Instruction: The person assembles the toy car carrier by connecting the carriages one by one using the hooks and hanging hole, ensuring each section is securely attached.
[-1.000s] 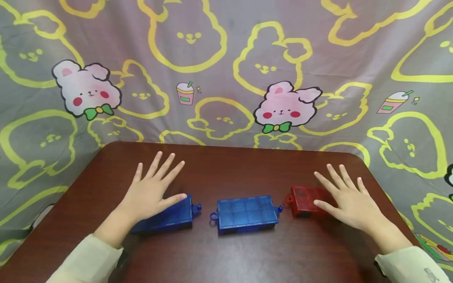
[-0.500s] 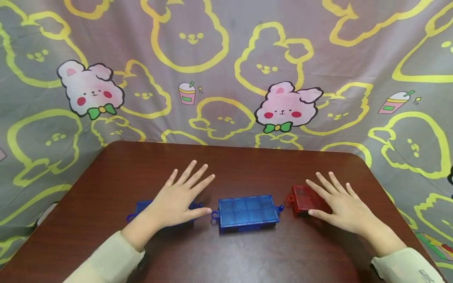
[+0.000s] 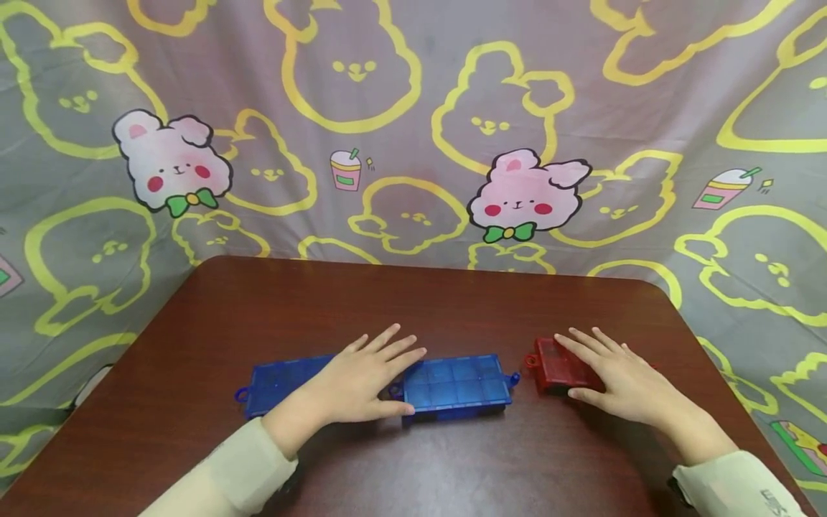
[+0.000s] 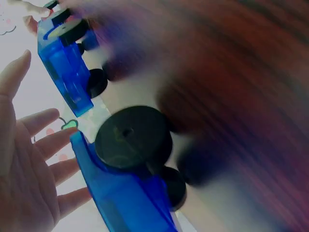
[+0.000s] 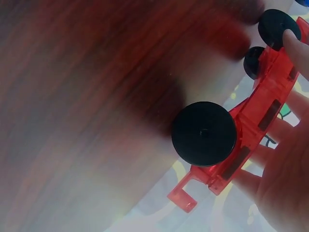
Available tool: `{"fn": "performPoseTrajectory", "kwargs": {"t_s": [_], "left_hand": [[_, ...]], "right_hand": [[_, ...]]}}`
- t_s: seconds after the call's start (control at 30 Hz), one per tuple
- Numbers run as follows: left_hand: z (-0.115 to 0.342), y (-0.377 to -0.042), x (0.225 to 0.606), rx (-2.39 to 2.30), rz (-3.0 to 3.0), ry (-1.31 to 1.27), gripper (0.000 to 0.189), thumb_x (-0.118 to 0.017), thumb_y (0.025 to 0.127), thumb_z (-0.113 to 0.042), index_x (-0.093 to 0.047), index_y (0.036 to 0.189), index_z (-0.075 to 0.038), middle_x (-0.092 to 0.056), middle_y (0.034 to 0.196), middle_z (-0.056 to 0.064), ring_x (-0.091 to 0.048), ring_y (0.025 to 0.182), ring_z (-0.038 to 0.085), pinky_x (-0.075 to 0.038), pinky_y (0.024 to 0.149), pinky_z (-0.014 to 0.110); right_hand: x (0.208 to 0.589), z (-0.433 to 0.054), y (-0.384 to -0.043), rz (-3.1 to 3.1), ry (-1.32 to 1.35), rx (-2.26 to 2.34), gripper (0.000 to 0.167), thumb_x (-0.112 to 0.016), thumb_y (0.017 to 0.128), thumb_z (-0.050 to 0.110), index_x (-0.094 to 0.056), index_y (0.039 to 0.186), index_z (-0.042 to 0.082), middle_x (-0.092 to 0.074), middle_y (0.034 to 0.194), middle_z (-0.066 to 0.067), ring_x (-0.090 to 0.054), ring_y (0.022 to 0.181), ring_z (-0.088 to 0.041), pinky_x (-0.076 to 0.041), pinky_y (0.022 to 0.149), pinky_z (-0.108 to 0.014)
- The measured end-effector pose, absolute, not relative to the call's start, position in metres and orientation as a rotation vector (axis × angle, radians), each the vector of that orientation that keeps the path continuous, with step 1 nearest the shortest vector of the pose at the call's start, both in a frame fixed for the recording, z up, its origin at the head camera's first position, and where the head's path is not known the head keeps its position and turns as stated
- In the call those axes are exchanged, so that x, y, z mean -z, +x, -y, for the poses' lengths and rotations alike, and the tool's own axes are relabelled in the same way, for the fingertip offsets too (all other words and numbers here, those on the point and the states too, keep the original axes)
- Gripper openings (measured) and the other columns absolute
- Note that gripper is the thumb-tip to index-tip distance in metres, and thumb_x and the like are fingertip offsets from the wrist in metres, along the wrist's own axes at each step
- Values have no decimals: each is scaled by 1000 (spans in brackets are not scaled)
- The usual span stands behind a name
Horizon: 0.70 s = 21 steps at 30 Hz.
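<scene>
Bench carries in one row a left blue car, a middle blue car and, at the right, a red car, three in all, with three black wheels of the red one showing in the right wrist view. The left hand, its fingers straight and spread apart, is over the facing ends of the two blue cars, and the right hand, its fingers also extended, is over the red car; whether either touches one I cannot tell. Behind hangs one curtain with two pink rabbits.
</scene>
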<state>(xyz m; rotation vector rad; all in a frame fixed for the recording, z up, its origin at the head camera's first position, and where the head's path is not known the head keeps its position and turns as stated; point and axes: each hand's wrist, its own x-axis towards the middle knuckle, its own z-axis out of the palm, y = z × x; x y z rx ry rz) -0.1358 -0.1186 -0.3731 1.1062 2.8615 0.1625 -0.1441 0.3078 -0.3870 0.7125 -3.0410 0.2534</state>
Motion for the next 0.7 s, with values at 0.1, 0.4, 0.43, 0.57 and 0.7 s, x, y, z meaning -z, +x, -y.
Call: {"fn": "performPoseTrajectory", "kwargs": {"t_s": [0.1, 0.4, 0.43, 0.57, 0.7], "left_hand": [[114, -136, 374, -185, -2840, 1134, 84, -56, 89, -68, -32, 157, -25, -34, 162, 3, -19, 154, 30, -31, 113, 65], [106, -138, 376, -196, -2805, 1211, 79, -59, 90, -63, -38, 154, -21, -52, 150, 4, -43, 143, 30, -46, 107, 52], [106, -138, 376, -194, -2800, 1209, 79, -60, 90, -62, -38, 154, -21, -52, 149, 4, -44, 142, 29, -47, 107, 50], [105, -139, 374, -220, -2769, 1177, 79, -64, 90, -58, -37, 154, -20, -51, 150, 4, -49, 138, 23, -49, 105, 44], [106, -141, 372, -262, -2729, 1143, 79, -66, 90, -55, -38, 154, -19, -49, 151, 5, -52, 136, 21, -49, 106, 41]], "right_hand": [[387, -309, -146, 3016, 761, -289, 86, -83, 76, 44, -44, 149, 21, -46, 150, -18, -38, 136, -54, -38, 95, -77], [386, -309, -149, 3008, 787, -343, 81, -86, 73, 38, -52, 144, 20, -53, 139, -19, -48, 126, -42, -56, 83, -57], [386, -309, -149, 3012, 786, -345, 81, -87, 73, 38, -52, 143, 20, -53, 139, -20, -49, 124, -42, -56, 81, -57], [385, -309, -148, 3029, 771, -335, 81, -87, 72, 37, -53, 143, 20, -54, 137, -20, -49, 122, -40, -57, 79, -54], [382, -307, -145, 3023, 780, -334, 80, -88, 72, 35, -54, 143, 21, -55, 136, -17, -50, 121, -37, -58, 78, -49]]}}
